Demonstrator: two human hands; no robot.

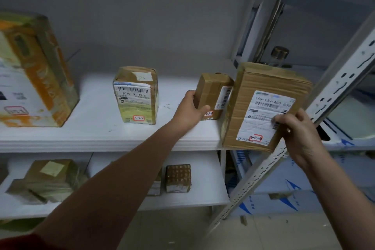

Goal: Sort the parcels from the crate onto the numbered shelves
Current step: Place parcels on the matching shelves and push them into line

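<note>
Two white shelves: upper shelf (pixel 91 134) over lower shelf (pixel 192 199). Four parcels line the upper one: an orange box (pixel 40 79) at nine o'clock; a tilted cardboard box (pixel 257 91) at three, its lower corner gripped by the right hand (pixel 300 136); a yellow parcel (pixel 136 95) centre; a small brown box (pixel 213 91), the left hand (pixel 188 109) curled round it. At least three lower parcels (pixel 178 178) lie towards seven o'clock.
</note>
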